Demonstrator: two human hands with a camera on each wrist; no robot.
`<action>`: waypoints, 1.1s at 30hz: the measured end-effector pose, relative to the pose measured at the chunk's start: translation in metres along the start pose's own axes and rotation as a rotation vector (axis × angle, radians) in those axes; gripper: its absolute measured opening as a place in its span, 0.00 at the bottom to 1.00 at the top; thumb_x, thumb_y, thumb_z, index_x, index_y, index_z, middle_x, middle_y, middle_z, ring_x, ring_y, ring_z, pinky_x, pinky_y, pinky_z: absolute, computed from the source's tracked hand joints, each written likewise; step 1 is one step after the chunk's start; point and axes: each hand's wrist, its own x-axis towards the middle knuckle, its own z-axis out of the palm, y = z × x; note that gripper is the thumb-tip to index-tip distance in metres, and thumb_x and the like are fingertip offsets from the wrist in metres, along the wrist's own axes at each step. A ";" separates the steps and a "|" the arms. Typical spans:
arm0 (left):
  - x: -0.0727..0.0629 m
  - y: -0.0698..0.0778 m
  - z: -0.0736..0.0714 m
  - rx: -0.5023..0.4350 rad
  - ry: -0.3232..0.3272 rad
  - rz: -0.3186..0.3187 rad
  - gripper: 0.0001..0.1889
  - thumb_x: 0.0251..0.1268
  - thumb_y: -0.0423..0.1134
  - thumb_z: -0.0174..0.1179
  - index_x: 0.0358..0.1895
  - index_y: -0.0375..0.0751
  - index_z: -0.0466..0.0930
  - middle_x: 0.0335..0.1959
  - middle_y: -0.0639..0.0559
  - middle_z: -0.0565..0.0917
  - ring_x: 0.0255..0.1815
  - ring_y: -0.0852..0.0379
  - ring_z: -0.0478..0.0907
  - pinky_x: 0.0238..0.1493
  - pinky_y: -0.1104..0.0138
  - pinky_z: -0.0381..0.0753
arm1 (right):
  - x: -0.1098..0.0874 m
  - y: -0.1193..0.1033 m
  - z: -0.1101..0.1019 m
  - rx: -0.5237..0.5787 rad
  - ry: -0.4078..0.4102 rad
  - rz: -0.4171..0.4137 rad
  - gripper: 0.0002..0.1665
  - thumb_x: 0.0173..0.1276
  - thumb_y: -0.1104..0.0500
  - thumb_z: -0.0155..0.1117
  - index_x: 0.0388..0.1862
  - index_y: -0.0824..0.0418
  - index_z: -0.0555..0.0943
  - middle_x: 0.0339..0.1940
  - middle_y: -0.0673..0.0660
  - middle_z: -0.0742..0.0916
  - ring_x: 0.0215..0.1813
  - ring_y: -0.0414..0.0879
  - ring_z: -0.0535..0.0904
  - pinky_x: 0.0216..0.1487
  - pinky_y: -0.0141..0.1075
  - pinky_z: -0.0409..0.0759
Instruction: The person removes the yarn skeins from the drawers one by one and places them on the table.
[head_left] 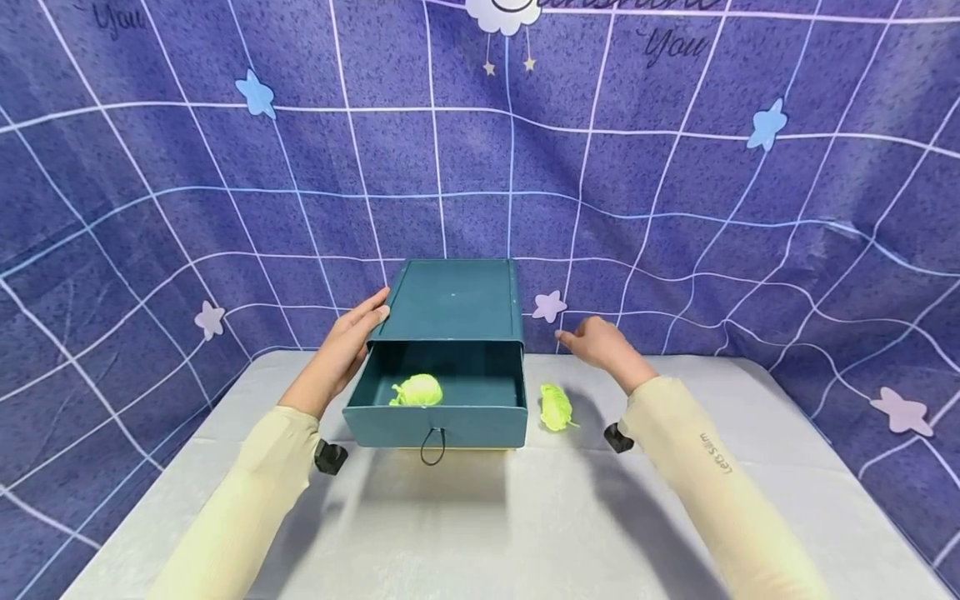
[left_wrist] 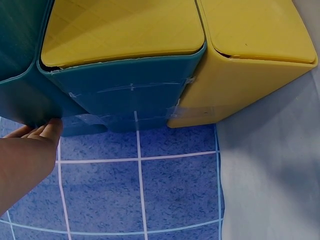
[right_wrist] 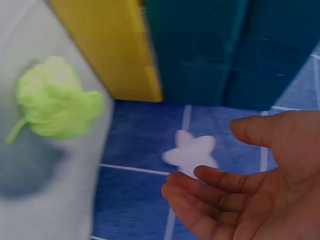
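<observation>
A teal drawer unit (head_left: 456, 300) stands on the table with its top drawer (head_left: 435, 427) pulled out. Inside that drawer lies a crumpled lime-green bundle (head_left: 420, 390). My left hand (head_left: 347, 343) rests against the unit's left side, its fingers extended along the upper edge; in the left wrist view the fingers (left_wrist: 49, 131) touch the teal wall. To the right of the unit, my right hand (head_left: 600, 343) is in the air, empty, with thumb and fingers spread apart in the right wrist view. A second lime-green bundle (head_left: 556, 407), with a thin tail, lies on the table nearer me than that hand.
Yellow drawer sections (left_wrist: 265, 80) sit below the teal ones, taped together. A black cord loop (head_left: 432, 447) hangs from the drawer front. The pale tablecloth (head_left: 435, 542) ends at a blue gridded curtain (head_left: 660, 208) behind the unit.
</observation>
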 end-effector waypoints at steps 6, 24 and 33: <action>-0.005 0.003 0.002 -0.020 -0.009 -0.008 0.32 0.74 0.51 0.49 0.77 0.56 0.51 0.77 0.53 0.51 0.48 0.66 0.74 0.55 0.73 0.71 | -0.006 -0.023 -0.027 -0.006 0.023 -0.040 0.27 0.74 0.47 0.51 0.37 0.72 0.79 0.33 0.64 0.82 0.33 0.52 0.76 0.37 0.44 0.77; 0.005 -0.004 0.000 -0.018 -0.002 0.000 0.33 0.72 0.55 0.51 0.76 0.59 0.53 0.77 0.57 0.48 0.65 0.70 0.59 0.67 0.72 0.60 | -0.046 -0.098 -0.069 0.084 0.010 -0.225 0.26 0.73 0.43 0.53 0.52 0.65 0.77 0.42 0.61 0.86 0.40 0.51 0.82 0.45 0.45 0.80; 0.007 -0.007 0.000 -0.041 -0.002 0.013 0.33 0.72 0.54 0.51 0.76 0.57 0.53 0.77 0.56 0.49 0.62 0.64 0.65 0.68 0.68 0.60 | -0.068 -0.129 -0.061 0.099 -0.062 -0.335 0.26 0.73 0.42 0.53 0.55 0.61 0.78 0.44 0.57 0.85 0.44 0.49 0.81 0.45 0.43 0.80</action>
